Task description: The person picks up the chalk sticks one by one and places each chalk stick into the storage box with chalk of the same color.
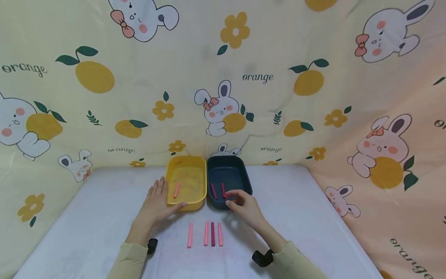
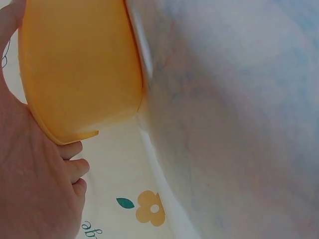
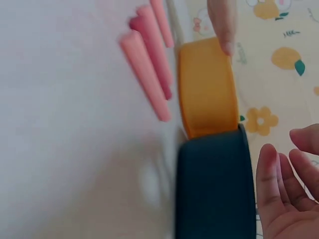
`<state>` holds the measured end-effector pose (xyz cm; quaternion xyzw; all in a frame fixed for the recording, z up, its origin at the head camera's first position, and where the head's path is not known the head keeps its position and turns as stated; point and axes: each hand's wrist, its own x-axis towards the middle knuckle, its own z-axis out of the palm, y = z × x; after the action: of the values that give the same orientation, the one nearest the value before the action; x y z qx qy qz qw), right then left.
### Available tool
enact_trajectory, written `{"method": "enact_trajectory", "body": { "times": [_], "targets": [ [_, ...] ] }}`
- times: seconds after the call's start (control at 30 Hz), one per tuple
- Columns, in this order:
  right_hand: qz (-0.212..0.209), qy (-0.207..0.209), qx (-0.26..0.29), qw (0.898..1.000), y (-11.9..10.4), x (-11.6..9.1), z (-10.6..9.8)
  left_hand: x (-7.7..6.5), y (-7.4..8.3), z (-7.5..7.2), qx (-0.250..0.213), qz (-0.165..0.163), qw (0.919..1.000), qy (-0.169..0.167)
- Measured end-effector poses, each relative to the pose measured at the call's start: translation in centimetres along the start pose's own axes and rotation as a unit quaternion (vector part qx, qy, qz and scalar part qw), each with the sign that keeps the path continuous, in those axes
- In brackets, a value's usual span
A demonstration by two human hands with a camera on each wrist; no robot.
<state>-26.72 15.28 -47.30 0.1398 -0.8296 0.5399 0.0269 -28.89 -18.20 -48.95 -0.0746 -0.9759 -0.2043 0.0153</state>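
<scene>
White tabletop (image 1: 104, 217); left hand (image 1: 155, 204), fingers extended, touches yellow plastic bin (image 1: 195, 206); right hand (image 1: 248, 209), fingertips parted, seemingly empty, over navy plastic bin (image 1: 231, 174). Slim pink and dark-red sticks (image 1: 213, 234): three binned, four still outside, between wrists.

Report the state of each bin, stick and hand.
Yellow rectangular plastic bin: upright, open, one pink cylindrical stick inside.
Navy rectangular plastic bin: upright, open, two magenta cylindrical sticks inside.
Three other pink sticks: lying on the white tabletop.
Another magenta stick: lying between two of those.
Left hand: touching the yellow bin, fingers straight.
Right hand: at the navy bin, nothing visibly held.
</scene>
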Motion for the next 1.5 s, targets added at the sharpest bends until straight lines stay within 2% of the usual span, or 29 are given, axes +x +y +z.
{"method": "enact_trajectory", "body": {
  "times": [0.23,0.37,0.57,0.73,0.9,1.17,1.4,1.5],
  "targets": [
    [-0.001,-0.027,0.005,1.0,0.9,-2.1,0.7,-0.1,-0.3,-0.2,-0.005,0.002,0.9999,0.009],
    [-0.003,-0.067,-0.01,0.998,1.4,-2.7,1.2,-0.1,-0.4,-0.3,-0.008,0.003,0.9999,0.009],
    [0.011,-0.137,-0.043,0.99,1.9,-3.3,1.7,-0.1,-0.5,0.0,-0.008,0.006,0.9999,0.003],
    [0.006,-0.173,-0.068,0.983,2.0,-3.2,2.3,0.0,-0.6,0.0,-0.008,-0.003,1.0,-0.001],
    [0.009,-0.189,-0.107,0.976,1.9,-2.9,2.7,0.1,-0.6,0.3,-0.008,-0.003,1.0,0.002],
    [0.017,-0.203,-0.121,0.972,1.7,-2.7,3.1,-0.1,-0.5,0.2,-0.005,-0.007,1.0,0.002],
    [0.041,-0.213,-0.139,0.966,1.3,-2.6,3.2,-0.1,-0.4,0.1,-0.009,-0.008,0.9999,0.0],
    [0.037,-0.218,-0.152,0.963,1.1,-2.5,3.0,0.0,-0.4,0.2,-0.009,-0.004,1.0,0.002]
  ]
}}
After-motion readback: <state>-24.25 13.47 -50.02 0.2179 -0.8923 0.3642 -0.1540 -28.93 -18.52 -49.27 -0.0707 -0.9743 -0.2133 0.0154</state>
